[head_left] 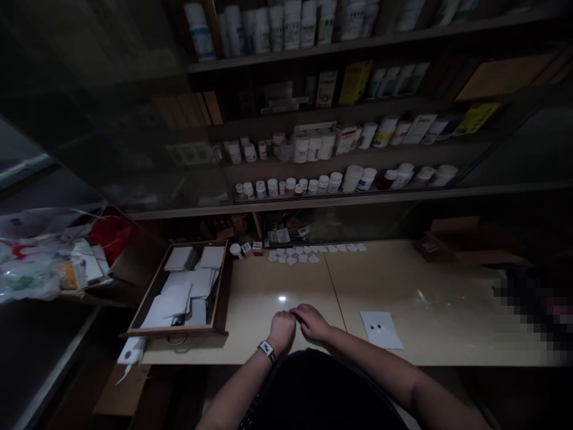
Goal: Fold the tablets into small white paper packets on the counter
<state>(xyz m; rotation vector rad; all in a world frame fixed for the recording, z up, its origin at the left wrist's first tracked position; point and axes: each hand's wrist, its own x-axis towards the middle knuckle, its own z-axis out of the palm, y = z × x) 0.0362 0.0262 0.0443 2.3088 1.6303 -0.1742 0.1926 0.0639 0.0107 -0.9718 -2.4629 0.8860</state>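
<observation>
Reading this as small pharmacy — glass cabinet [340, 149], shelved pill bottles [301, 148], medicine boxes [353, 80], drawer [174, 329] of paper squares [176, 301] at counter [250, 283].

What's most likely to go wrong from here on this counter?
The small white paper squares lie loose in rows on the tabletop, so a brush from the left hand or right hand might scatter them. The two small red items on the white sheet look unsecured and might shift if the sheet is nudged. The open drawer of white papers sits close to the left hand, so a careless reach might catch its edge.
</observation>
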